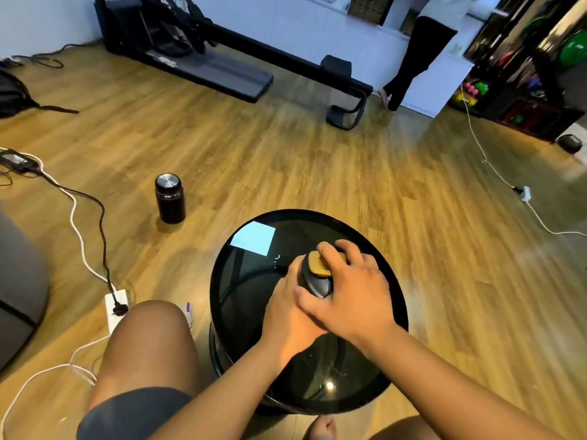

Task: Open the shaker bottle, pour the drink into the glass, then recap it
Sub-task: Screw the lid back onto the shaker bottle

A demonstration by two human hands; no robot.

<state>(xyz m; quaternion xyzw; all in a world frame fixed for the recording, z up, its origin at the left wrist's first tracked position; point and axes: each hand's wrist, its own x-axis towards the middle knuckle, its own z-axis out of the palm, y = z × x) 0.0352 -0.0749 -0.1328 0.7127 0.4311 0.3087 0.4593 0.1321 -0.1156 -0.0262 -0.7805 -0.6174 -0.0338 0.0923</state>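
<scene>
A dark shaker bottle (314, 282) with a black lid and a tan flip cap (319, 265) stands on a round black glass table (241, 281). My left hand (286, 315) wraps around the bottle's body from the left. From above and the right, my right hand (346, 296) covers the lid, fingers curled over the tan cap. Most of the bottle is hidden by both hands. No glass is in view on the table.
A black flask with a steel top (170, 198) stands on the wooden floor to the left. Cables and a power strip (116, 308) lie near my left knee. A treadmill (222, 71) and a standing person (416, 52) are at the back.
</scene>
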